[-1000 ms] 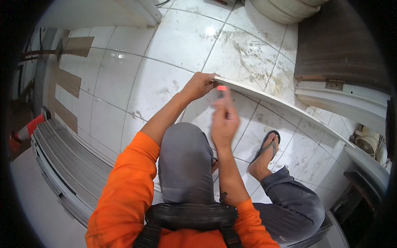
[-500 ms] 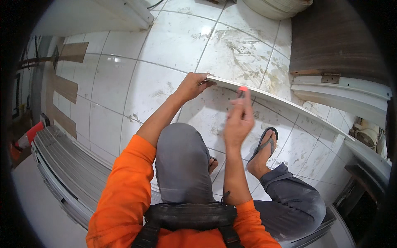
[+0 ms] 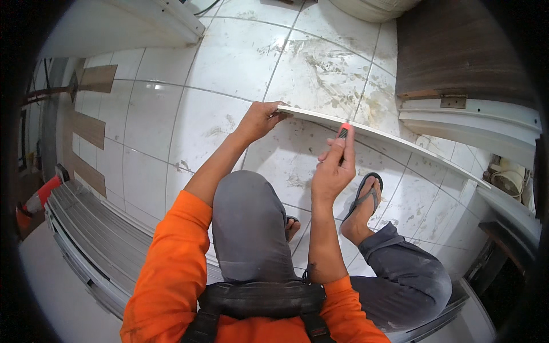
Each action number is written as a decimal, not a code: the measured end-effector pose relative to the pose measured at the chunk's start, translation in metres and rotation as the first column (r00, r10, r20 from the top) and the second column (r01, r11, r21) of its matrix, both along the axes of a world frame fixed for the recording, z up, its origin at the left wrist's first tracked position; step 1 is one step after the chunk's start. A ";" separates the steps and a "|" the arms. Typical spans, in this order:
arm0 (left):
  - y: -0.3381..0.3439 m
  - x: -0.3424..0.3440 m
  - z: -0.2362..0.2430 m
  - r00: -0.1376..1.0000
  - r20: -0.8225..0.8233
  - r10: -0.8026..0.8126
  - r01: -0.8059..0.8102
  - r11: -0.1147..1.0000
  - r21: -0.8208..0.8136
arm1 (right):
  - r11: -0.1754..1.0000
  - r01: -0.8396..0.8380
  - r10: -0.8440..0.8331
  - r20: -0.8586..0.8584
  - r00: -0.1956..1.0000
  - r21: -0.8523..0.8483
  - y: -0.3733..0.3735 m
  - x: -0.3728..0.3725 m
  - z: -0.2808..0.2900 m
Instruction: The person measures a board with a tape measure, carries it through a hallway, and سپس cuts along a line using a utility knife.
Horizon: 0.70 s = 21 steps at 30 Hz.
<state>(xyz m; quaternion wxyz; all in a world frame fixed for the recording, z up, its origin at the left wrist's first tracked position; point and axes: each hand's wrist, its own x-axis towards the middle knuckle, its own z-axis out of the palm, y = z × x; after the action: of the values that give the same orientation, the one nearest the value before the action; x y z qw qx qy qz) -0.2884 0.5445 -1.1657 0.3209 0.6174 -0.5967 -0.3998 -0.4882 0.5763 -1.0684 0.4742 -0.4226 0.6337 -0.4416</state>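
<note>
A long, thin white board [image 3: 394, 140] stands on edge in front of me, running from the middle toward the right. My left hand [image 3: 260, 121] is closed around its left end, thumb on the near side. In my right hand [image 3: 333, 174] is a red and black utility knife [image 3: 343, 132], gripped with the forefinger stretched along it. The knife's red tip is at the board's upper edge; whether a blade is out cannot be made out. My bent left knee [image 3: 249, 226] is below the board, and my right foot [image 3: 366, 208] in a flip-flop rests on the tiles.
Smudged white tiles [image 3: 229, 57] cover the floor. A dark brown wooden panel [image 3: 457, 51] and a white frame with a hinge [image 3: 453, 101] stand at the right. Grooved metal slats [image 3: 108, 228] lie at the left; a pale bucket [image 3: 374, 7] is at the top.
My right hand has shifted slightly right, and the knife, blurred before, now shows sharply at the board's edge. The left hand and the board's end sit a little farther left in the picture.
</note>
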 end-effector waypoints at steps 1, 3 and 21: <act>-0.001 0.000 0.000 1.000 -0.011 0.008 -0.008 1.000 -0.010 | 0.992 0.127 -0.126 -0.032 0.992 0.027 -0.001 -0.005 0.001; -0.005 -0.006 0.000 0.999 -0.032 0.009 -0.010 1.000 -0.027 | 0.994 0.107 -0.107 -0.009 0.994 0.018 0.010 0.007 -0.013; 0.001 0.002 -0.004 1.000 -0.011 0.013 -0.013 1.000 0.002 | 0.955 -0.293 0.290 -0.062 0.955 -0.041 0.023 0.042 -0.008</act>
<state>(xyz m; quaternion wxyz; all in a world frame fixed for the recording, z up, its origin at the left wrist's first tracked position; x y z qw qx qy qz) -0.2866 0.5454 -1.1694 0.3261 0.6193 -0.5907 -0.4015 -0.4461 0.5993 -1.0763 0.5058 -0.5351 0.5662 -0.3704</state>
